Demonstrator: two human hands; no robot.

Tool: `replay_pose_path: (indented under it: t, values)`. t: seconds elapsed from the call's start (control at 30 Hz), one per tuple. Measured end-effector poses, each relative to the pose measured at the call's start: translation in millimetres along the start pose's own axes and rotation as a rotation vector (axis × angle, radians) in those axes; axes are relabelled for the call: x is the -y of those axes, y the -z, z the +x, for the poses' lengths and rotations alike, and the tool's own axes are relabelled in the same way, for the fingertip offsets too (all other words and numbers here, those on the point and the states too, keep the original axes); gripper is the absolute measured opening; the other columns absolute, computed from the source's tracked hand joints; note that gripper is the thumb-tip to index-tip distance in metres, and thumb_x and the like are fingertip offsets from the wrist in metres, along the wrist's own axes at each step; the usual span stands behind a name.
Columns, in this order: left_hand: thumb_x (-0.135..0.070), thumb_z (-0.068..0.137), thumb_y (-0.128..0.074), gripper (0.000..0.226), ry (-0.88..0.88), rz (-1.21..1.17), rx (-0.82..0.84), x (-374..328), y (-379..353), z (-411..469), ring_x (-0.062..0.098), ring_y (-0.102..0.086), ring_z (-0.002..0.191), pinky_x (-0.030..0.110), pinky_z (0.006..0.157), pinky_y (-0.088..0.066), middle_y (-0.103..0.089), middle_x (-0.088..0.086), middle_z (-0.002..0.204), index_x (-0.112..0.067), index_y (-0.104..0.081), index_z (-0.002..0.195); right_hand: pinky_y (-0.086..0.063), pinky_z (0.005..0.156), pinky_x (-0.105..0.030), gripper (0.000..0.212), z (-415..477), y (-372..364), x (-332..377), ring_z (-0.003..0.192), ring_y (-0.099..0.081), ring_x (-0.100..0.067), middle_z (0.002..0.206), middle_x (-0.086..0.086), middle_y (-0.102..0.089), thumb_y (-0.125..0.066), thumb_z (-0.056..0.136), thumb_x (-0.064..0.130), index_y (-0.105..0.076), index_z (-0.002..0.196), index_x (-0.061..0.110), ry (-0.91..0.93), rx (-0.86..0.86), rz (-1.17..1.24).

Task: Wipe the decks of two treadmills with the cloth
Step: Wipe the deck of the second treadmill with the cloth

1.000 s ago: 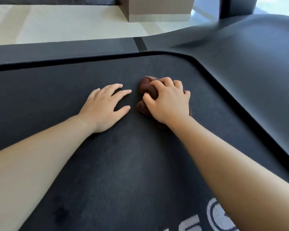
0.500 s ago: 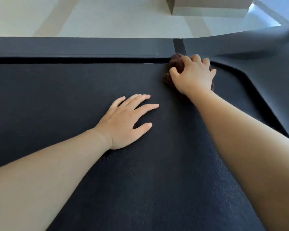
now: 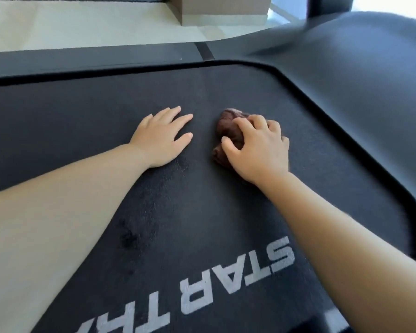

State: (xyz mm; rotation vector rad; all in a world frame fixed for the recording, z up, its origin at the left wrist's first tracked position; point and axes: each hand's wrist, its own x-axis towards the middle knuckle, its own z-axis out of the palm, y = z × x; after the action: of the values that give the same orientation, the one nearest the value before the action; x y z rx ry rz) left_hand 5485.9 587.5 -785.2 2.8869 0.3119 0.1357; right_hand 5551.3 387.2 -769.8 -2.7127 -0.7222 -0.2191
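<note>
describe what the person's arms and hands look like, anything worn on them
Both arms are bare as far as the view shows: no sleeves, gloves, watch, bracelets or rings on the left hand or the right hand. The fingernails look short and unpainted.

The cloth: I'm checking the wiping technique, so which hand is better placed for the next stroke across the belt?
The right hand: its fingers already grip the bunched brown cloth on the belt. The left hand lies flat and empty beside it.
</note>
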Motion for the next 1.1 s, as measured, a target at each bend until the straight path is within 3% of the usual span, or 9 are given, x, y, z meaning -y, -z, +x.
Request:
replay_pose_path:
  t: [0.17,0.33,0.47,0.63,1.1]
  values:
    - [-0.045,0.095,-0.034,0.053,-0.100,-0.011,0.042,21,13,-53,0.016,-0.010,0.144,0.040,0.116,-0.009,-0.016,-0.004,0.157,-0.032,-0.026,0.146,-0.031,0.097,-0.051,0.049,-86,10,42,0.125,-0.033,-0.026,0.136,0.006,-0.046,-0.039,0.082,0.058,-0.052,0.124,0.037,0.043,0.004,-0.014]
    - [-0.042,0.093,-0.042,0.055,-0.101,-0.053,-0.016,26,21,-65,0.015,-0.017,0.143,0.039,0.115,-0.014,-0.023,-0.002,0.155,-0.025,-0.031,0.145,-0.029,0.100,-0.051,0.044,-74,5,60,0.126,-0.033,-0.023,0.135,0.009,-0.046,-0.044,0.083,0.056,-0.054,0.121,0.038,0.017,0.005,-0.031]
    - [-0.045,0.091,-0.043,0.061,-0.077,-0.025,-0.022,34,19,-45,0.017,-0.017,0.143,0.041,0.115,-0.014,-0.022,0.000,0.155,-0.022,-0.029,0.146,-0.029,0.096,-0.048,0.043,-34,-8,65,0.123,-0.036,-0.024,0.132,0.007,-0.048,-0.045,0.083,0.056,-0.057,0.119,0.036,0.028,-0.024,-0.028]
    - [-0.057,0.089,-0.037,0.066,0.204,-0.002,-0.052,61,18,-22,0.016,-0.009,0.145,0.046,0.116,-0.006,-0.016,-0.003,0.157,-0.027,-0.024,0.147,-0.029,0.095,-0.048,0.041,28,-30,68,0.120,-0.038,-0.026,0.129,0.004,-0.051,-0.044,0.083,0.053,-0.059,0.115,0.032,-0.021,-0.063,-0.005]
    - [-0.066,0.081,-0.021,0.070,0.252,0.031,-0.039,63,14,-23,0.004,0.002,0.143,0.042,0.116,0.000,-0.005,-0.015,0.157,-0.041,-0.015,0.146,-0.028,0.095,-0.051,0.052,196,-73,93,0.121,-0.037,-0.031,0.129,-0.003,-0.050,-0.038,0.082,0.055,-0.055,0.124,0.030,0.145,0.039,0.002]
